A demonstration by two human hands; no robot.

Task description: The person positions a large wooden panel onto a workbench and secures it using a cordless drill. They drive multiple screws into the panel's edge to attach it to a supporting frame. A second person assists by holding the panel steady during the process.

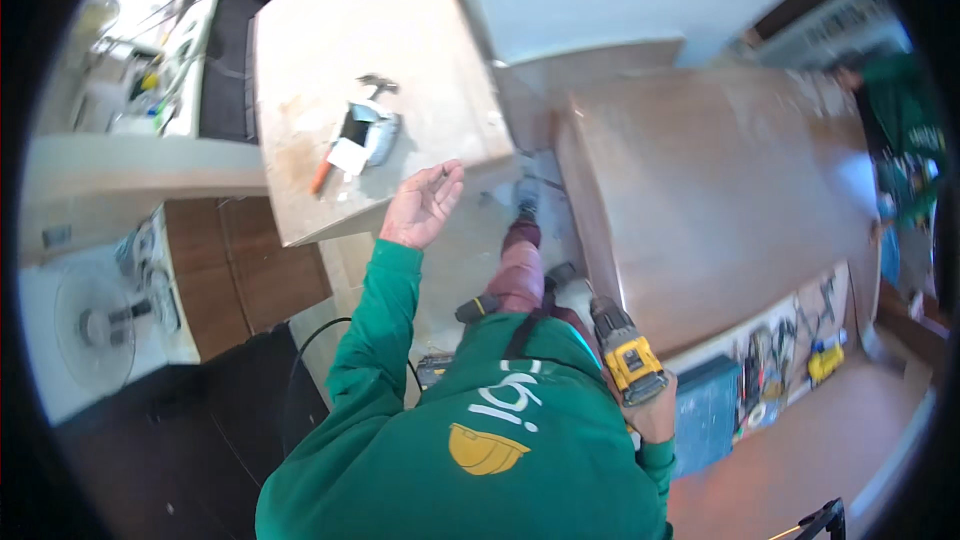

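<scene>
My left hand (425,205) is held out palm up with nothing in it, fingers stretched, beside the near edge of a pale wooden tabletop (370,0). On that top lies a hammer with an orange grip (322,172), partly covered by a crumpled blue-and-white packet (382,140) and a white piece of paper (348,157). Down at my right side, my right hand (655,412) is closed round a yellow-and-black cordless drill (633,362). The drill's chuck points away from me, and its body hides most of my fingers.
A large brown panelled surface (710,190) stands to the right, with a person in green (900,105) at its far end. Hand tools (765,370) and a teal box (705,410) lie lower right. A white fan (95,325) stands left; a black cable (295,370) hangs near my left arm.
</scene>
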